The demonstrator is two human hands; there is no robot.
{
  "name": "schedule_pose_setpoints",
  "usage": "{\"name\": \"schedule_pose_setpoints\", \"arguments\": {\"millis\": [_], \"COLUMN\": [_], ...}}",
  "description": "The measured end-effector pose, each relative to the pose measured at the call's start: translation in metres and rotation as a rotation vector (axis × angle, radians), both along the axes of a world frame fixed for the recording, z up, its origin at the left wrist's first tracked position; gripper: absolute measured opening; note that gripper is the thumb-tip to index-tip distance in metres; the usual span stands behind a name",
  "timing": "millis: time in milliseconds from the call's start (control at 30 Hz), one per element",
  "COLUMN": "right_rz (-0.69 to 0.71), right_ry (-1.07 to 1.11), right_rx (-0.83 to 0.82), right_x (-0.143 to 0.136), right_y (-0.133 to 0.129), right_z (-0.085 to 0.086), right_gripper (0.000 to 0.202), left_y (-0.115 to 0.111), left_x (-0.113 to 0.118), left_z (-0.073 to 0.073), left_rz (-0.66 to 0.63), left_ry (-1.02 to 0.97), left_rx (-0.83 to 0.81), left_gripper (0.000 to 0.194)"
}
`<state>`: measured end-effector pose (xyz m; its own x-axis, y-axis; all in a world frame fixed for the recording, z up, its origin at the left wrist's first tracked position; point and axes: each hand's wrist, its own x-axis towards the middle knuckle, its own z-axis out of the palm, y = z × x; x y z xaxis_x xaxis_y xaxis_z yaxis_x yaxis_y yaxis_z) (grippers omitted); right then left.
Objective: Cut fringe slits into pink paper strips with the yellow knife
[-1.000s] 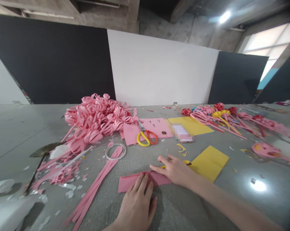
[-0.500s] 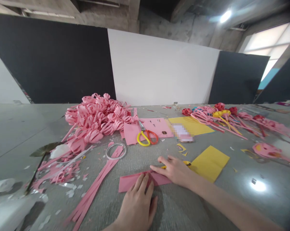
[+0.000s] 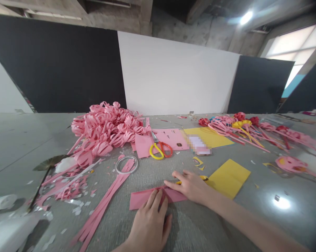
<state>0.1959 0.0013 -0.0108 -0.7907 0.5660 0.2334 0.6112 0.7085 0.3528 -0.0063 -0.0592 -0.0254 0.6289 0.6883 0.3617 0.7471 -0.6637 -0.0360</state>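
The left hand (image 3: 149, 221) covers the near middle part of a narrow pink paper piece (image 3: 137, 200), which lies on a grey surface (image 3: 189, 227) in front of the person; the paper's right part runs under the right hand (image 3: 191, 186). A slim yellow tool with dark marks (image 3: 204, 178) shows only in short lengths to either side of the right hand, so its full shape is hard to make out. The left wrist is cut off at the bottom edge. A pixelated patch hides most of a pale, flat, phone-like object (image 3: 203, 153) beside a large yellow sheet (image 3: 218, 138), and a white object (image 3: 12, 229) is cropped at the lower left corner.

The left grip lies palm down, its fingers straight and close together, pressing on the pink paper rather than closing round it. The right grip has its fingers spread above the paper's upper edge; whether it clasps the yellow tool cannot be told, as the hand hides the contact.

Just right of the right hand lies a plain yellow paper rectangle (image 3: 232, 176), partly behind the forearm. Farther off, scissors with one yellow and one red handle (image 3: 157, 153) rest on pink sheets (image 3: 143, 146).
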Motion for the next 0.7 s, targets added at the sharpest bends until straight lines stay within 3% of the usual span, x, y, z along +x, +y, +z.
{"name": "schedule_pose_setpoints", "arguments": {"millis": [700], "right_rz": [-0.034], "right_ry": [0.044], "right_rx": [-0.054], "right_x": [-0.0007], "right_y": [-0.0007], "right_z": [0.0025], "right_gripper": [0.036], "left_y": [0.0006], "left_x": [0.0004], "left_z": [0.0025], "left_rz": [0.003], "left_ry": [0.024], "left_rx": [-0.023], "left_gripper": [0.034]}}
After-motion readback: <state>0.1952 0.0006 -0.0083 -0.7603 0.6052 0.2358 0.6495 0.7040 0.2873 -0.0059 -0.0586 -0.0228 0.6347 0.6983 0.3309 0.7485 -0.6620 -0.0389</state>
